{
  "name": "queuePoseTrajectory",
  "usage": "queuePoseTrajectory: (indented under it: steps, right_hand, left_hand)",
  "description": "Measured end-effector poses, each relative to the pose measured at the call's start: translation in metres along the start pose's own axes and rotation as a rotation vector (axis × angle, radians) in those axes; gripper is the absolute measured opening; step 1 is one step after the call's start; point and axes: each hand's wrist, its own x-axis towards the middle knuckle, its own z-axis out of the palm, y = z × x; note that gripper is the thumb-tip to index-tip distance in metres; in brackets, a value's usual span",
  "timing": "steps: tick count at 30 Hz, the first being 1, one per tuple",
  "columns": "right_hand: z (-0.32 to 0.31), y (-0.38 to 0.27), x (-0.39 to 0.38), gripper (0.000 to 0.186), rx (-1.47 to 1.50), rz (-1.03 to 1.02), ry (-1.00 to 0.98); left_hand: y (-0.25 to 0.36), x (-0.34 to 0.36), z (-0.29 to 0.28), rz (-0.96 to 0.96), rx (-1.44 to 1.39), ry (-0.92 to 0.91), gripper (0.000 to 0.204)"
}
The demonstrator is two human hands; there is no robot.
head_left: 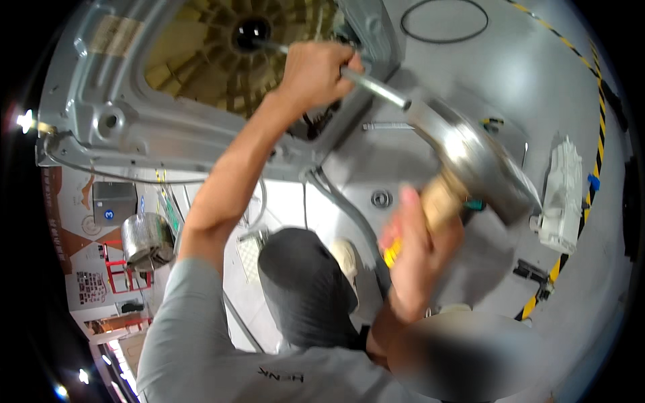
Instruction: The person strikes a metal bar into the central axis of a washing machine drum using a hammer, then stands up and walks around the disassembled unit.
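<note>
A grey sheet-metal appliance cabinet (101, 101) lies tipped over, and its opening shows a ribbed beige tub (201, 60) with a black hub (250, 32). A metal rod (376, 88) runs from the hub down to the right. My left hand (316, 70) is closed around that rod. My right hand (416, 248) grips a wooden handle (440, 201) carrying a large grey metal head (474, 158), blurred by motion, just past the rod's free end. Something yellow (392, 252) shows by my right fingers.
On the grey floor lie a black ring (443, 20), a white plastic part (561, 195) and a round drain (381, 198). Yellow-black striped tape (598, 134) runs along the right. A grey hose (349, 215) hangs from the cabinet. A metal drum (144, 238) stands on a red frame at left.
</note>
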Motion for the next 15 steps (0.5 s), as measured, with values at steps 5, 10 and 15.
queuePoseTrajectory:
  steps: [5,10,15]
  right_hand:
    - [-0.043,-0.018,-0.030,0.021,0.266,-0.324,0.116]
    - [-0.063,-0.041,-0.037,0.019,0.120,-0.504,0.345]
    - [-0.059,-0.049,-0.036,0.030,0.051,-0.540,0.387]
  left_hand:
    - [0.012,0.004,-0.014,-0.051,-0.043,0.014,0.009]
    - [0.009,0.011,-0.011,-0.068,-0.018,0.050,0.018]
    - [0.011,0.009,-0.016,-0.090,-0.080,0.072,0.033]
